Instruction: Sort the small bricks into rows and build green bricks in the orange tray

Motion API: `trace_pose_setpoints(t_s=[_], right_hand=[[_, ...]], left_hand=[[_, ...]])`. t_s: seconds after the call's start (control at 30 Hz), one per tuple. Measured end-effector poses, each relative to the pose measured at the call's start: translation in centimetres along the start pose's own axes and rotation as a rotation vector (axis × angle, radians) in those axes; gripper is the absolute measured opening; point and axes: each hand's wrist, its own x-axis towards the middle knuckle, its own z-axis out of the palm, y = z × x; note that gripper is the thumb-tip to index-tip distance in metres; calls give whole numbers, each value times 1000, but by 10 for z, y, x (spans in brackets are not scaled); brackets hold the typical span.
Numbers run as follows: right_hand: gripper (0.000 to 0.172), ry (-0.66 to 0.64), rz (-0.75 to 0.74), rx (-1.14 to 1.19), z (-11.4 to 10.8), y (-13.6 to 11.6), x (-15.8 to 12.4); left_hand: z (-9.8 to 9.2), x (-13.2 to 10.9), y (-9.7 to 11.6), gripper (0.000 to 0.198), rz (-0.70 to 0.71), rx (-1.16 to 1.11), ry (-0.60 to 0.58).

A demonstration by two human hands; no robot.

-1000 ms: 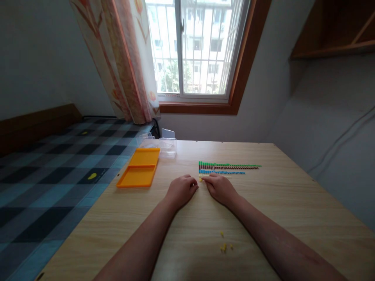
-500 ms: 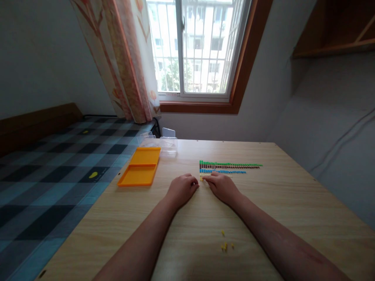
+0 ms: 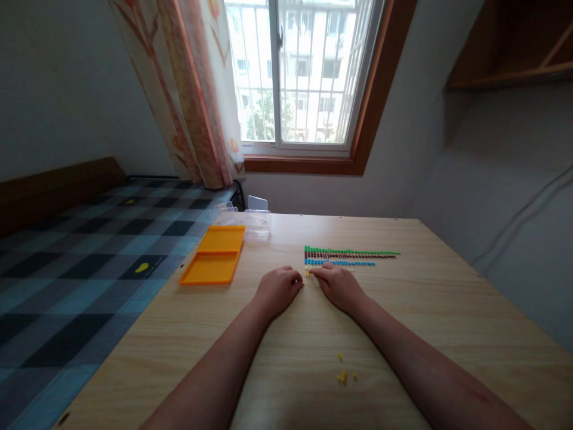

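Note:
My left hand rests on the table with its fingers curled inward. Whatever its fingertips hold is hidden or too small to make out. My right hand lies across from it, index finger stretched out and thumb apart below. That fingertip touches or nearly touches small yellow pieces at the left end of a yellow row, most of which the hand covers. Beyond it run rows of small blue pieces, dark brown pieces and green pieces. Several loose yellow pieces lie between my forearms.
An orange two-part tray lies unfolded on the left of the wooden table. Clear plastic boxes stand behind it at the far edge. A bed with a checked cover adjoins the left side, below a curtained window.
Both hands stay almost where they were; only very slight finger movement shows. The rows, tray and loose yellow pieces keep their places.

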Motion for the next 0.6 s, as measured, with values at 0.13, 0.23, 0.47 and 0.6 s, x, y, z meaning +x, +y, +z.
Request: trace_pose_setpoints(t_s=[0.13, 0.23, 0.47, 0.6], right_hand=[[28, -29, -11, -33, -1, -2, 0], [28, -47, -19, -42, -3, -1, 1], [30, -23, -25, 0, -3, 1, 1], [28, -40, -36, -21, -3, 2, 1]], left_hand=[[0, 0, 0, 16, -4, -7, 9], [0, 0, 0, 16, -7, -10, -2], [-1, 0, 1, 17, -9, -12, -16], [0, 0, -1, 16, -7, -19, -11]])
